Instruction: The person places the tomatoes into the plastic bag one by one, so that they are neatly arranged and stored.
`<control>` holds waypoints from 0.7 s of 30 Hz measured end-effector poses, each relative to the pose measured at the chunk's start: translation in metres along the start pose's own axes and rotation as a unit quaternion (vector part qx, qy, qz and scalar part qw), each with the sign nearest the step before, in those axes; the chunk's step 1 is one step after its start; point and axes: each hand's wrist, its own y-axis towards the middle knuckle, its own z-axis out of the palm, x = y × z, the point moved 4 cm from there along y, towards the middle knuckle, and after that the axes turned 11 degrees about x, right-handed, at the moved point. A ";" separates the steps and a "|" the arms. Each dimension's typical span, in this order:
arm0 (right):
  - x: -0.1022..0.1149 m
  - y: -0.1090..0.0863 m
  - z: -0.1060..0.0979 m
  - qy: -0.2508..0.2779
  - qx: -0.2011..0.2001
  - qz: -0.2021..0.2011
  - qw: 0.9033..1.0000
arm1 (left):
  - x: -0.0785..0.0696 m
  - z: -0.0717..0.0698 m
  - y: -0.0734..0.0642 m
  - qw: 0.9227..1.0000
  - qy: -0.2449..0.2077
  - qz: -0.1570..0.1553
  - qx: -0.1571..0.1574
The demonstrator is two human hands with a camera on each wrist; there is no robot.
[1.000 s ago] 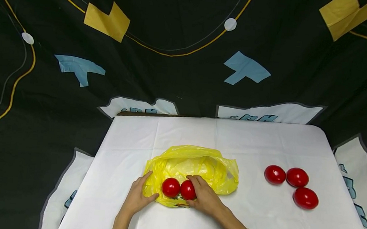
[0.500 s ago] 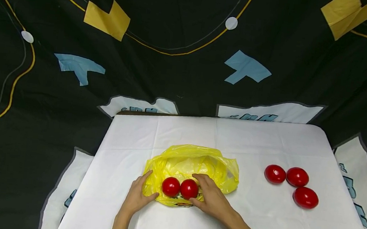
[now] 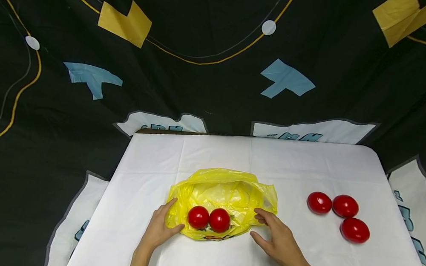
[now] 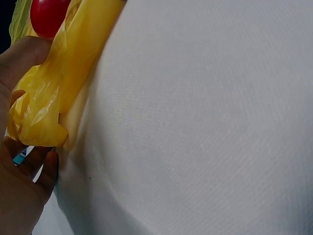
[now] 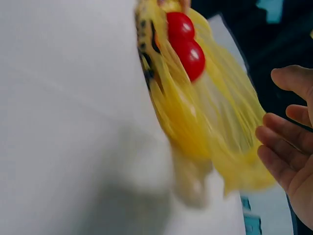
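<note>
A crumpled yellow plastic bag (image 3: 243, 196) lies on the white table with its mouth spread. Two shiny red balls (image 3: 198, 217) sit side by side at its near edge. Around the bag's left end is my left hand (image 3: 159, 225); in the left wrist view, the thumb (image 4: 30, 51) lies on one side of the yellow film and fingertips show on the other. My right hand (image 3: 279, 240) holds nothing. Its fingers are apart and loosely bent, close to the bag's right end. In the right wrist view, its fingertips overlap the bag's edge.
Three more shiny red balls (image 3: 345, 205) rest in a cluster on the right half of the white-covered table (image 3: 310, 164). A black curtain (image 3: 201, 93) with yellow and blue cut-outs hangs behind and beside the table.
My right hand has let go of the right-hand ball on the bag and moved right, to the bag's right end. The left hand and all the balls have stayed in place.
</note>
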 end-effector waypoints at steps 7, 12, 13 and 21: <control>-0.037 -0.039 -0.043 -0.058 -0.108 0.068 0.990 | 0.000 0.002 0.001 1.000 0.001 -0.001 0.002; -0.074 -0.073 -0.076 -0.069 -0.184 0.129 0.972 | 0.001 0.001 0.001 1.000 0.005 -0.002 -0.001; -0.082 -0.079 -0.082 -0.071 -0.191 0.154 0.967 | 0.001 0.001 0.001 1.000 0.006 -0.003 -0.001; -0.134 -0.117 -0.113 -0.066 -0.191 0.380 0.903 | 0.000 0.001 0.000 1.000 0.003 0.001 -0.003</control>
